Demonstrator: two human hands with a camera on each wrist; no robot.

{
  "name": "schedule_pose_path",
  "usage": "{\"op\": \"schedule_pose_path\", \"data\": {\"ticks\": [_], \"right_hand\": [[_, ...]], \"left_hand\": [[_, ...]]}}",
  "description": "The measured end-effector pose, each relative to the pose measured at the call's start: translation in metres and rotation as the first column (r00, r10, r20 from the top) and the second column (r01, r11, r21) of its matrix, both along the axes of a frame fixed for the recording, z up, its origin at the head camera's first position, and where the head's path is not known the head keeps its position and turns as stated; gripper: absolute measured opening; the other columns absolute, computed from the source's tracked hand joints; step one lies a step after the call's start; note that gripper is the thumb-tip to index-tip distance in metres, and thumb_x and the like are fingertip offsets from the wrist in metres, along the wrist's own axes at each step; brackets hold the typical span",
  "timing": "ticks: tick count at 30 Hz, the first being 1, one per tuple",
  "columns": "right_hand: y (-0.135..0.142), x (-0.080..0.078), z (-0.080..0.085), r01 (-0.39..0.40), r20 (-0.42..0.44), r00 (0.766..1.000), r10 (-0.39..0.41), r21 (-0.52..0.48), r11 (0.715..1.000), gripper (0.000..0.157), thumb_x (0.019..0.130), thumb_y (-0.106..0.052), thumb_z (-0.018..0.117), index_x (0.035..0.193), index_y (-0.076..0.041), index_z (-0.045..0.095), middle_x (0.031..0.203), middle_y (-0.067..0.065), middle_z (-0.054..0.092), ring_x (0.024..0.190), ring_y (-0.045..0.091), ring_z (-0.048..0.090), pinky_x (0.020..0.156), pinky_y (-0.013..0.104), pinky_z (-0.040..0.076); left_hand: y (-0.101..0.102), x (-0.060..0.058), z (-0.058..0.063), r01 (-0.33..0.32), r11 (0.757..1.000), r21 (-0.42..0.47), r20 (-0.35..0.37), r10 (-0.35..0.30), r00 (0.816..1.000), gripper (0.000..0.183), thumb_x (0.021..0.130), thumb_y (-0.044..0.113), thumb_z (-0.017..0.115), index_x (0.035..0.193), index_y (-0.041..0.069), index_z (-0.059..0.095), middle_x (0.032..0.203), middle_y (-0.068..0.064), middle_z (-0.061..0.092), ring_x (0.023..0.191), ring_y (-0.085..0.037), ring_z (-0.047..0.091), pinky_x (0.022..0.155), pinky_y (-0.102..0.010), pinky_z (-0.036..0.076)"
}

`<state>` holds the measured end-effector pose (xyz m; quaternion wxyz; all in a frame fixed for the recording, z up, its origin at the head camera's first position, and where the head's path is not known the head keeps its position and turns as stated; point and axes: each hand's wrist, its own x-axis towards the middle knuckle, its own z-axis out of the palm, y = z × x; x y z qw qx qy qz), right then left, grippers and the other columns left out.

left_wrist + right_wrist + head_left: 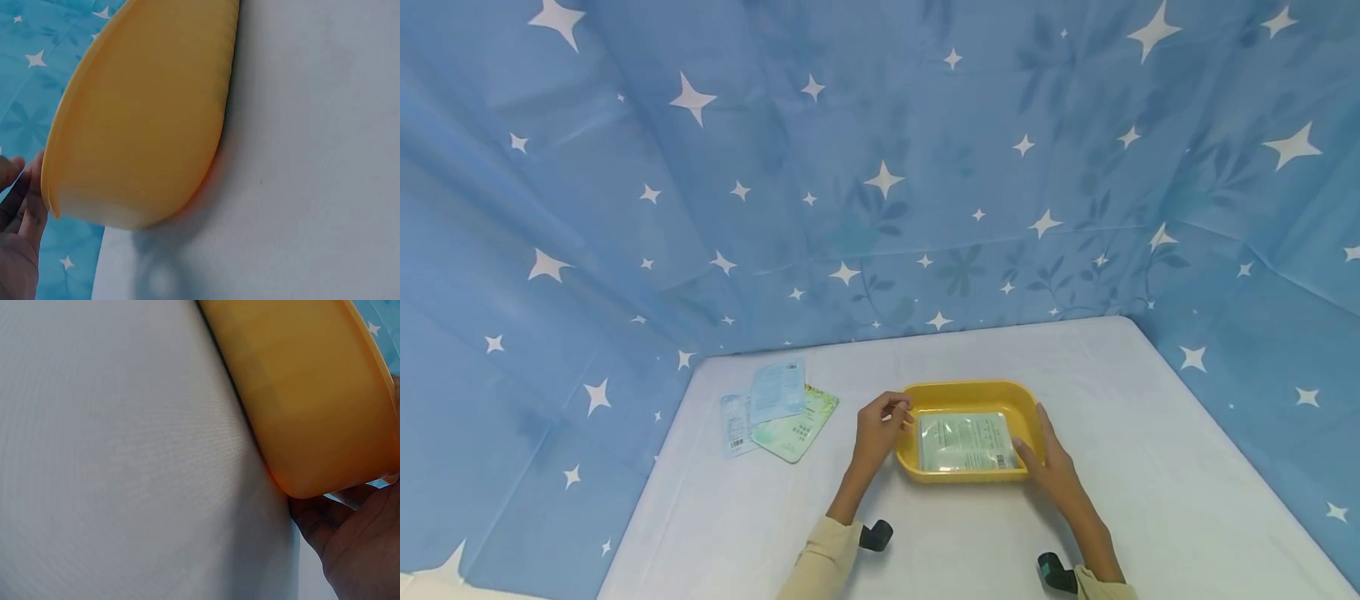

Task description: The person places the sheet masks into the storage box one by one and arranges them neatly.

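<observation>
Head cam: I see yellow tray [966,478] w/ packet [966,442], btwn table's [715,533] L/R edges. R hand [1052,467] grips R end, thumb over rim; L hand [878,425] half-curled at L rim, can't tell if holding. Uneven lift cd slide packet.

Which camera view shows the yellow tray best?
The head view, because it shows the yellow tray nearly whole, with a packet inside. The left wrist view shows only part of its outer wall, beside the left hand; the right wrist view likewise, beside the right hand.

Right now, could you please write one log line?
yellow tray: green packet inside; left hand: at left end; right hand: holds right end
</observation>
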<state>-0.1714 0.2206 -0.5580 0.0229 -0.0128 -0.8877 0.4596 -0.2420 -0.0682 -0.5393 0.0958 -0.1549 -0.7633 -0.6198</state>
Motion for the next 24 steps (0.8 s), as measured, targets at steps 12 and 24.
{"op": "schedule_pose_path", "data": {"ticks": [12, 24], "right_hand": [[0.000, -0.002, -0.002, 0.006, 0.003, 1.000, -0.006, 0.006, 1.000, 0.083, 0.101, -0.044, 0.047, 0.157, -0.012, -0.005, 0.162, 0.023, 0.006, 0.146, 0.048, 0.012, 0.116, 0.063, 0.017], [0.000, -0.002, -0.002, 0.006, 0.005, 1.000, -0.006, 0.000, 1.000, 0.084, 0.100, -0.045, 0.048, 0.157, -0.012, -0.004, 0.162, 0.023, 0.007, 0.146, 0.048, 0.013, 0.115, 0.063, 0.017]], "left_hand": [[-0.043, -0.004, -0.026, -0.341, 0.901, -0.268, 0.070, 0.371, 0.926, 0.010, 0.089, 0.000, 0.062, 0.092, 0.005, 0.070, 0.088, -0.008, 0.073, 0.080, -0.019, 0.067, 0.072, -0.027, 0.054], [-0.080, -0.005, -0.033, -0.489, 0.807, -0.332, 0.015, 0.523, 0.852, 0.013, 0.082, -0.009, 0.060, 0.088, -0.002, 0.069, 0.085, -0.016, 0.068, 0.075, -0.028, 0.065, 0.068, -0.038, 0.053]]}}
